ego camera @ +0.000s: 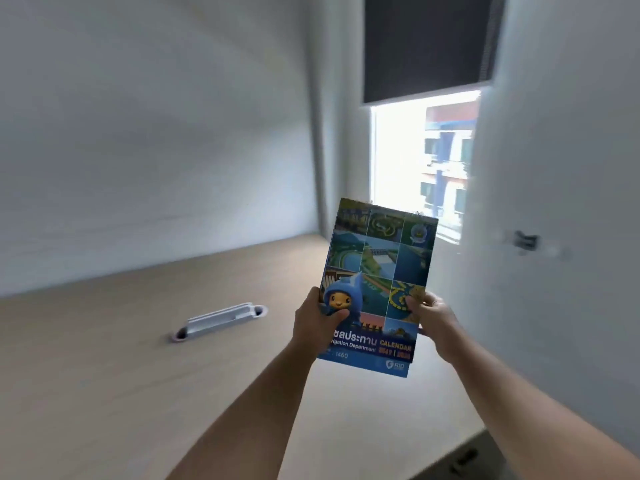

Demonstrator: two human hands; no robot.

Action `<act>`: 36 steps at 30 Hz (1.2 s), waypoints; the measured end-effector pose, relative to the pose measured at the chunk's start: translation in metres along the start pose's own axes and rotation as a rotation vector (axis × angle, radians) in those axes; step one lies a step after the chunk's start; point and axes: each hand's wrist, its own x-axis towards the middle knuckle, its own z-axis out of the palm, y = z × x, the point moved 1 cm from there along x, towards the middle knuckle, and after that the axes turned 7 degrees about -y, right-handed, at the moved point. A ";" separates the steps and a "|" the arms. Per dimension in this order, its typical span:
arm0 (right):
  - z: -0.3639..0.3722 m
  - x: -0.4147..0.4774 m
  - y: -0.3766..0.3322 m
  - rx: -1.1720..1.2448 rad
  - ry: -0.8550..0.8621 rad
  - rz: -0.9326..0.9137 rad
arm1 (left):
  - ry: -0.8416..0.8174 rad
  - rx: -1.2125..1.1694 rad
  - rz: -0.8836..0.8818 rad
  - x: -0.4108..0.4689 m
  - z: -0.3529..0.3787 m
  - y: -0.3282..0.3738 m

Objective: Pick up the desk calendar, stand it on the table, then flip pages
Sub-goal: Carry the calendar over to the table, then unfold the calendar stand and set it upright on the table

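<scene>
The desk calendar [379,271] is a blue booklet with a photo-grid cover, a blue cartoon mascot and the word CALENDAR near its bottom. It is held upright in the air above the light wooden table [121,375], cover facing me, spiral binding at the top edge. My left hand [313,322] grips its lower left edge with the thumb on the mascot. On the opposite side, my right hand [433,318] grips the lower right edge, thumb on the cover. The calendar's bottom edge hangs clear of the tabletop.
A white cable-grommet cover [218,322] is set into the table left of the calendar. White walls close the table at the back and right. A window [424,161] with a dark roller blind [426,46] sits behind the calendar. A dark switch or handle [526,241] is on the right wall.
</scene>
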 end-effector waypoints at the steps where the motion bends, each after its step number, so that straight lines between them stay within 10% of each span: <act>1: 0.036 0.012 0.000 -0.055 -0.087 -0.012 | 0.064 0.020 -0.037 0.002 -0.031 -0.023; 15: 0.312 0.093 0.069 -0.480 -0.320 -0.097 | 0.294 0.261 -0.382 0.018 -0.232 -0.214; 30: 0.327 0.144 0.093 -0.797 -0.368 -0.083 | 0.316 0.194 -0.451 0.069 -0.234 -0.257; 36: 0.335 0.163 0.076 -0.546 -0.525 -0.011 | 0.344 0.162 -0.462 0.072 -0.233 -0.257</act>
